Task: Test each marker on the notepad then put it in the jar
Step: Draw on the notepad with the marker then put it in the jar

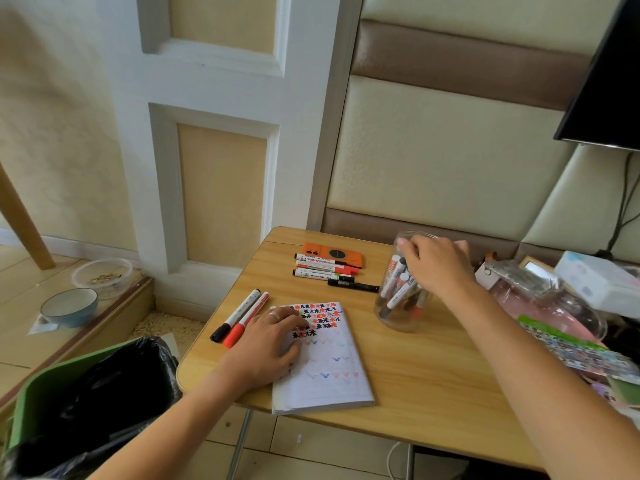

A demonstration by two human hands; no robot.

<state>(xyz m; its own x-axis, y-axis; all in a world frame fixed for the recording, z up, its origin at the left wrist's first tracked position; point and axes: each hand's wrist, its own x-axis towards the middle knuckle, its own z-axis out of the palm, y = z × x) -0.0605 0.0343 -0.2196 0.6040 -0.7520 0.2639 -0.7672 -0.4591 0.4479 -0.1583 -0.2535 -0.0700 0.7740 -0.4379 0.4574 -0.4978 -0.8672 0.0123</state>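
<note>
Notepad: flat on table, near edge, page covered with red, black and blue marks.
Left hand: palm down, fingers straight and spread, pressing notepad's left side; ring on one finger.
Loose markers: black-capped and red-capped pair, just left of notepad.
Jar: clear, tilted, right of notepad, several markers inside.
Right hand: over jar mouth, fingers curled at rim; cannot tell if holding anything.
Far markers: row beside orange case.
</note>
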